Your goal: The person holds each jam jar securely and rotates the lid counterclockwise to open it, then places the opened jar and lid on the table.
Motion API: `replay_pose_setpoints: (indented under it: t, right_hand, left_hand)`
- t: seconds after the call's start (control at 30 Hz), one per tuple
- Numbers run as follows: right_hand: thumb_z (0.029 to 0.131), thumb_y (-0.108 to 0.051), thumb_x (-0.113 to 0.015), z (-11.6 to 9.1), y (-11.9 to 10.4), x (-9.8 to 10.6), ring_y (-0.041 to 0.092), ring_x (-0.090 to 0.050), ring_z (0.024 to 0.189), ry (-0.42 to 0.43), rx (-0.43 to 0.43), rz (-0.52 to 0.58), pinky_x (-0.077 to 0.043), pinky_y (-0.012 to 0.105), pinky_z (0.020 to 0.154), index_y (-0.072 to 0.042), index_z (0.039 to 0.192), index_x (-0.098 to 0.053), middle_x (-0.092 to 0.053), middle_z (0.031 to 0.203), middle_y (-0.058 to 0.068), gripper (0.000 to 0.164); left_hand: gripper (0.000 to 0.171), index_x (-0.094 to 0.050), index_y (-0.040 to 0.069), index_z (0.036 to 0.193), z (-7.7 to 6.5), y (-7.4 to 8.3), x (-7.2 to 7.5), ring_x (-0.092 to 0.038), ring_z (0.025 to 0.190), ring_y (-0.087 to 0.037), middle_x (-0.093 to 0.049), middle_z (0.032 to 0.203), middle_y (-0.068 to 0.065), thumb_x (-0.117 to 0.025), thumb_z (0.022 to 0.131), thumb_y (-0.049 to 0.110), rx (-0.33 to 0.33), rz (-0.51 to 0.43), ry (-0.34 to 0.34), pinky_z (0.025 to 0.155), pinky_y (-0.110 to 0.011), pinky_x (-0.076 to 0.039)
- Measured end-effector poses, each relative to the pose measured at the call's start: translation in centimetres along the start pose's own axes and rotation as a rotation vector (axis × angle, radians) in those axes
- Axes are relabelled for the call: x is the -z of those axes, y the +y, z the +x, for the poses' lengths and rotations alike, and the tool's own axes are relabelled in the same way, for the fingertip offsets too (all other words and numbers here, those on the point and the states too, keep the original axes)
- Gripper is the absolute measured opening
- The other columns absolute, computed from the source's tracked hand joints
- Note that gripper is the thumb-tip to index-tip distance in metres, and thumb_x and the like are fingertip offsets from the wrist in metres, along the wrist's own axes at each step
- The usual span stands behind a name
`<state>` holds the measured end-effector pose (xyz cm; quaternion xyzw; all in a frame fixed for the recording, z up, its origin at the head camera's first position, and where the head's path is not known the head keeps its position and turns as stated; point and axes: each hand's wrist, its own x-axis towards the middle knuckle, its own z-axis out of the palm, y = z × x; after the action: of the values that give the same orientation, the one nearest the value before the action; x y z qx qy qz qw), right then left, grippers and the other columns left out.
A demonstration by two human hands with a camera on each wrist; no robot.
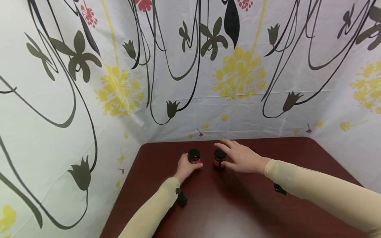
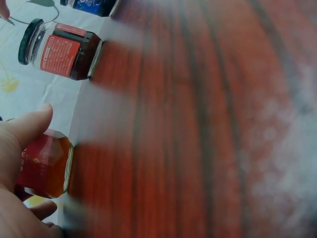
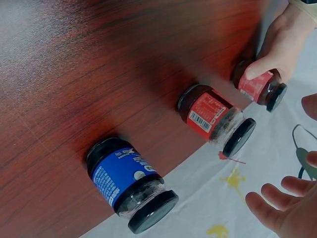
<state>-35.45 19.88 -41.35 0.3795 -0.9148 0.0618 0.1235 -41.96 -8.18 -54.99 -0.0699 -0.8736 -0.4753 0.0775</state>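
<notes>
My left hand (image 1: 185, 168) grips a glass jar (image 1: 194, 154) with a black lid, its thumb on one side and fingers on the other. In the left wrist view this jar has a dark red label (image 2: 35, 166) and amber-brown contents. To its right stands a second black-lidded jar (image 3: 208, 115) with a red label, dark contents and a barcode. My right hand (image 1: 244, 159) is beside and over that jar in the head view, fingers spread and holding nothing. A larger jar with a blue label (image 3: 124, 173) stands farther right, mostly hidden behind the right hand in the head view.
The jars stand in a row near the back edge of a dark red-brown wooden table (image 1: 205, 211). Behind and beside it hangs a white cloth (image 1: 190, 86) with flower and vine prints. A black wrist device (image 1: 181, 197) sits at the left sleeve.
</notes>
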Motion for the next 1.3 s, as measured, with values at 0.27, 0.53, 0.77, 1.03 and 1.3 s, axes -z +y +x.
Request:
replay_pose_setpoints:
  t: [0.27, 0.53, 0.77, 1.03, 1.3]
  right_hand:
    - [0.093, -0.04, -0.07, -0.2, 0.4, -0.1, 0.032, -0.046, 0.134, -0.013, -0.011, -0.01, -0.053, 0.049, 0.086, -0.027, 0.16, -0.026, -0.032, 0.158, 0.01, 0.081]
    - [0.093, -0.042, -0.07, -0.4, 0.6, 0.1, 0.03, -0.046, 0.134, -0.023, -0.023, -0.02, -0.052, 0.049, 0.089, -0.026, 0.16, -0.027, -0.032, 0.157, 0.008, 0.081]
    - [0.094, -0.044, -0.069, -0.3, 0.8, 0.1, 0.028, -0.048, 0.132, -0.025, -0.02, -0.029, -0.052, 0.047, 0.088, -0.028, 0.16, -0.025, -0.033, 0.157, 0.007, 0.081]
    - [0.094, -0.043, -0.069, -0.5, 1.0, 0.4, 0.027, -0.046, 0.133, -0.016, -0.026, -0.018, -0.052, 0.048, 0.089, -0.026, 0.159, -0.028, -0.035, 0.156, 0.006, 0.079]
    - [0.094, -0.043, -0.068, -0.8, 1.5, 0.8, 0.029, -0.043, 0.137, 0.006, -0.03, -0.013, -0.052, 0.049, 0.089, -0.028, 0.16, -0.024, -0.035, 0.156, 0.009, 0.081]
  left_hand:
    - [0.059, -0.067, 0.013, 0.119, -0.2, -0.1, -0.2, -0.066, 0.101, -0.019, -0.071, 0.109, -0.001, -0.091, 0.073, 0.041, -0.001, -0.018, 0.039, 0.09, -0.041, -0.053]
    - [0.056, -0.068, 0.013, 0.118, -0.4, 0.0, -0.2, -0.067, 0.098, -0.02, -0.071, 0.106, -0.001, -0.091, 0.073, 0.038, -0.017, -0.023, 0.034, 0.087, -0.042, -0.054]
    - [0.059, -0.066, 0.01, 0.122, -0.7, 0.3, 0.0, -0.067, 0.098, -0.019, -0.071, 0.107, -0.002, -0.09, 0.075, 0.036, -0.022, -0.005, 0.039, 0.085, -0.04, -0.055]
    - [0.051, -0.064, 0.014, 0.118, -1.1, 0.5, 0.5, -0.065, 0.097, -0.018, -0.068, 0.105, 0.0, -0.089, 0.077, 0.03, -0.097, 0.006, 0.056, 0.083, -0.04, -0.055]
    - [0.048, -0.065, 0.016, 0.113, -1.0, 1.3, 0.8, -0.061, 0.095, -0.017, -0.062, 0.102, 0.002, -0.089, 0.075, 0.031, -0.168, 0.066, 0.094, 0.084, -0.038, -0.053]
